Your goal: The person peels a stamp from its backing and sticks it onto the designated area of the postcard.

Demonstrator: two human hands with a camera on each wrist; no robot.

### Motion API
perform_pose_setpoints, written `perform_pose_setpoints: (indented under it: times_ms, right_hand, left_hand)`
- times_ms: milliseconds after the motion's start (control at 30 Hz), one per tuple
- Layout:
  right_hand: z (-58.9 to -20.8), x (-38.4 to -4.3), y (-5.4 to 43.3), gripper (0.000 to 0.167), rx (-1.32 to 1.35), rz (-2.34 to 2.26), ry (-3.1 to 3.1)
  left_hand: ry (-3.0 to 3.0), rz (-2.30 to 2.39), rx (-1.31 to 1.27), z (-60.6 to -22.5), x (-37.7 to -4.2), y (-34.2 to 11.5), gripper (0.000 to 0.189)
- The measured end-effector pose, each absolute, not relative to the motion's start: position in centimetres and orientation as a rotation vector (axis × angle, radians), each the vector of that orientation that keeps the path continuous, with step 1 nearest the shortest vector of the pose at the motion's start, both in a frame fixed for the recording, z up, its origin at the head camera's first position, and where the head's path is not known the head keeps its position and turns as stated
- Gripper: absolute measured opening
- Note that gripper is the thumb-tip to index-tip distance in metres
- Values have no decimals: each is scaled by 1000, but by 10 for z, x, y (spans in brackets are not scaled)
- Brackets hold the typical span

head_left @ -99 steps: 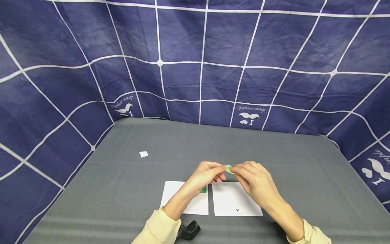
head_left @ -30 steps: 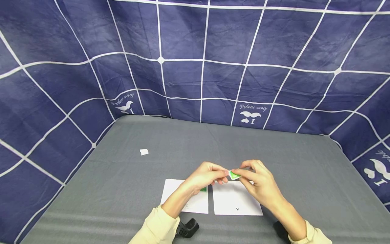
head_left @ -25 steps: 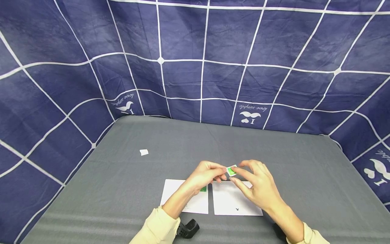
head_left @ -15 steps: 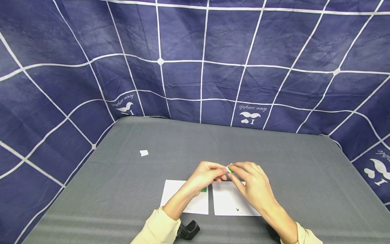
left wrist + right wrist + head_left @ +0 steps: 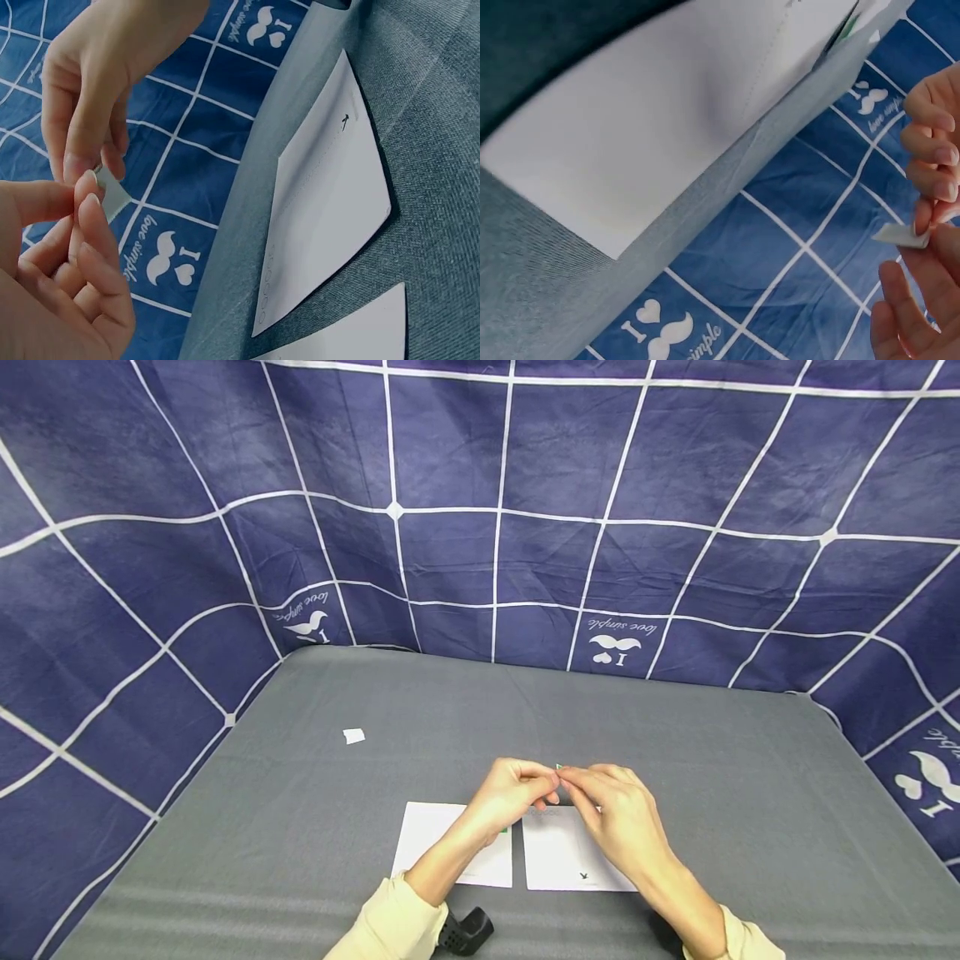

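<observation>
We observe a small green-and-white paper piece (image 5: 115,196) raised above the grey cloth-covered counter (image 5: 750,793), its edges pinched by the left hand (image 5: 508,795) and right hand (image 5: 618,814), whose fingers hide most of it in the head view. We note 2 white rectangular paper sheets (image 5: 555,852) below, the left one crossed by the left forearm (image 5: 453,860); a small white scrap (image 5: 354,737) lies well apart.

Left hand (image 5: 504,797) and right hand (image 5: 618,814) pinching, fingertips (image 5: 90,180) close together, apparently touching, both forearms (image 5: 442,864) angled inward
</observation>
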State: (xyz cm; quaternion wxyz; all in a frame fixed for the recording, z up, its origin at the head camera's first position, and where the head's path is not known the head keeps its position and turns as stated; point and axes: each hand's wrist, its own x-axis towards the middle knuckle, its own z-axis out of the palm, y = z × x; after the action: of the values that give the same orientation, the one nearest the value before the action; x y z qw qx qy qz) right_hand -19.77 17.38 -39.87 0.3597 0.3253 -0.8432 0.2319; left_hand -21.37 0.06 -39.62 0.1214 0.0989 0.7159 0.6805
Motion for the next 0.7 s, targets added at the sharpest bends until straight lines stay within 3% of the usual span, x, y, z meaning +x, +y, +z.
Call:
perform_pose_setpoints:
  times_ms: [300,533,700]
  right_hand:
    - [-402,-205,165,22,851,528,-2184]
    - [-403,-198,147,23,698,431,-2287]
    - [-402,-194,137,14,562,439,-2355]
  left_hand:
    - [2335,1885,294,-399,-213,-1,15]
    - [2514,1804,287,-402,-214,-1,15]
    - [2611,1762,272,-403,-214,0,15]
